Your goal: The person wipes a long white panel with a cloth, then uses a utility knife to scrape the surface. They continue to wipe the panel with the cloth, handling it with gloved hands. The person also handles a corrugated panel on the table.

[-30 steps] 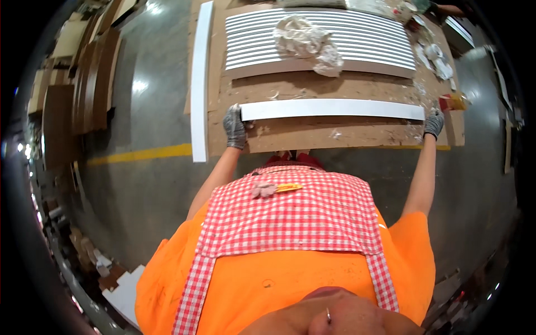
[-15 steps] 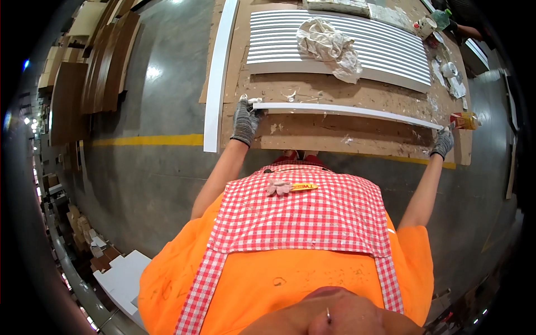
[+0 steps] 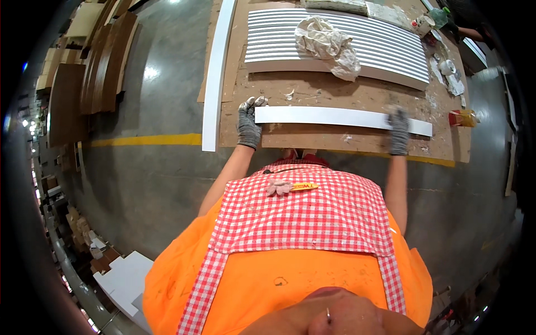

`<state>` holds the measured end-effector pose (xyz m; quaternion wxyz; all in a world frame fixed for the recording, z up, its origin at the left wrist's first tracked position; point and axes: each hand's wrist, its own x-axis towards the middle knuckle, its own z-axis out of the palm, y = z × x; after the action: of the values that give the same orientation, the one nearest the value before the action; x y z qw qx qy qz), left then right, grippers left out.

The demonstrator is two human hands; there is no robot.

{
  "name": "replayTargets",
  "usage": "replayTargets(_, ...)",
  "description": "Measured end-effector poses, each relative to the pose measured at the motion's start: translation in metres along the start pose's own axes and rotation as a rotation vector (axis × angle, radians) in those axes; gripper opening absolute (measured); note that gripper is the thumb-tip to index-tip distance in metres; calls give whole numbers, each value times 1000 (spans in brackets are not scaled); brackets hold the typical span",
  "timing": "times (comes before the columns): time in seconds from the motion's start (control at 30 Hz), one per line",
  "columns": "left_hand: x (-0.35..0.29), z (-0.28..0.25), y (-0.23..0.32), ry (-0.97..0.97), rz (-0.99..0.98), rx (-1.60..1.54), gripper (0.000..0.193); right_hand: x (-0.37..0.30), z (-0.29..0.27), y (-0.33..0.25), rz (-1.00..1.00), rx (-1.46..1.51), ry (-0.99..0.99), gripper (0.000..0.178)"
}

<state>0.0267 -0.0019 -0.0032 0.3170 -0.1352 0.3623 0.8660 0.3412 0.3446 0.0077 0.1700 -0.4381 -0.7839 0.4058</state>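
A white strip [image 3: 324,115] lies with its broad face up on the brown work board [image 3: 312,139] in front of me. At the strip's left end is my left hand [image 3: 249,124], in a grey knitted glove with pale fingertips. Its fingers are apart and reach up beside that end, not wrapped round it. My right hand [image 3: 399,133], gloved alike, is over the strip a little short of its right end. Motion smears its fingers, so their grip is hidden.
Beyond the strip stands a row of white strips [image 3: 268,47] with a crumpled cloth [image 3: 326,44] on top. A long white board [image 3: 215,84] lies along the left. A bottle of amber liquid [image 3: 463,118] is at the right edge. Another person's hand [image 3: 453,28] shows at far right.
The strip has turned from its narrow edge to its broad face and lies lower. My right hand has left its right end and moved left over it. My left hand's fingers have loosened.
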Motion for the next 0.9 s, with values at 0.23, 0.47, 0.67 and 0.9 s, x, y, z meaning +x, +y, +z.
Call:
replayTargets(0.23, 5, -3, -5, -46, -1, 90, 35, -69, 186, -217, -587, -273, -539, 34)
replayTargets(0.47, 8, -22, -10, -113, 59, 135, 35, -76, 177, -178, -564, -372, -387, 30)
replayTargets(0.67, 2, -20, -4, -76, 74, 77, 35, -25, 3, 16, -83, -573, 371, 15)
replayTargets(0.9, 7, -16, -8, -75, 55, 156, 36, -7, -39, 36, -80, -659, 222, 19)
